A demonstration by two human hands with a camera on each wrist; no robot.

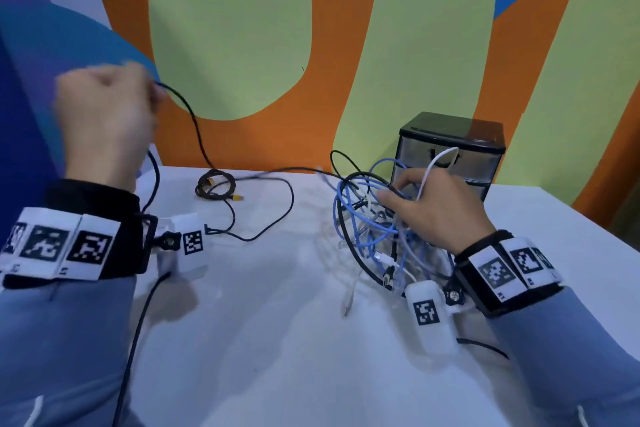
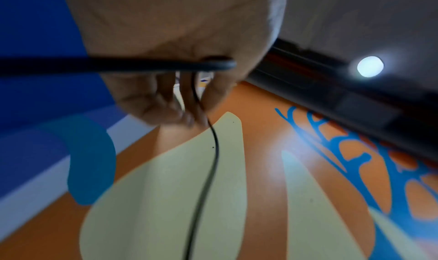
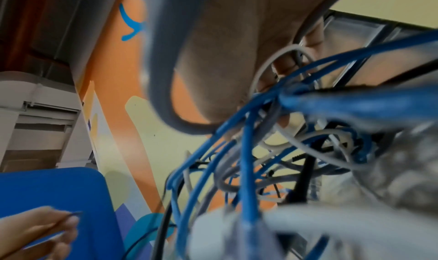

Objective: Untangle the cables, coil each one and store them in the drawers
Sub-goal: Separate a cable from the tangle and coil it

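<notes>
My left hand [image 1: 104,107] is raised high at the left and pinches a thin black cable [image 1: 194,121]; in the left wrist view its fingers [image 2: 189,103] curl round that black cable [image 2: 213,151], which hangs down from them. The cable runs down to the table and across toward a tangle of blue, white and black cables [image 1: 374,229]. My right hand [image 1: 433,208] rests on top of the tangle with its fingers curled into the strands; in the right wrist view blue cables [image 3: 249,161] crowd in front of the palm. A small black drawer unit [image 1: 450,152] stands behind the tangle.
A coiled dark cable with yellow plugs [image 1: 216,185] lies at the back of the white table [image 1: 270,322]. A painted orange and green wall [image 1: 242,28] rises right behind the table. A black wire [image 1: 135,329] from my left wrist trails over the front edge.
</notes>
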